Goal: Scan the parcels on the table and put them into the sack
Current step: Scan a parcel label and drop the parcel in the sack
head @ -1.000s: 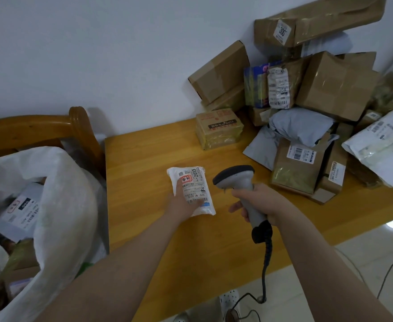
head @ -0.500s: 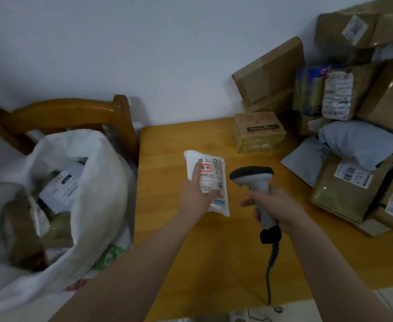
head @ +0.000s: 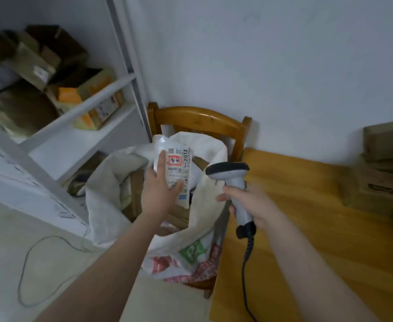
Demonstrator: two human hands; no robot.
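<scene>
- The white parcel (head: 176, 168) is held upright in the air over the open mouth of the sack (head: 102, 194). Its printed label faces the camera, with a red stamp, barcodes and the number 2013 along one edge.
- The left hand (head: 158, 194) pinches the parcel. The thumb lies across the lower part of the label and the index finger runs straight up the parcel's left edge. The other fingers are hidden behind it.
- The sack is white and woven, with green and red print low on its front. Its rim is folded open, and brown parcels show inside it.
- The right hand (head: 253, 205) has its fingers curled round the handle of a grey barcode scanner (head: 231, 177). The scanner's dark head is just beside the parcel's right edge and close to the sack's rim. A coiled black cord (head: 246, 263) hangs from the handle's base.
- A wooden chair (head: 202, 119) stands behind the sack, with its curved back rising above the rim.
- The yellow wooden table (head: 307, 217) is to the right of the sack. Brown cardboard boxes (head: 381, 189) sit at its far right.
- A white shelf unit (head: 93, 98) on the left holds more cardboard boxes (head: 35, 63).
- A thin grey cable (head: 28, 263) loops on the pale floor below the shelf unit.
</scene>
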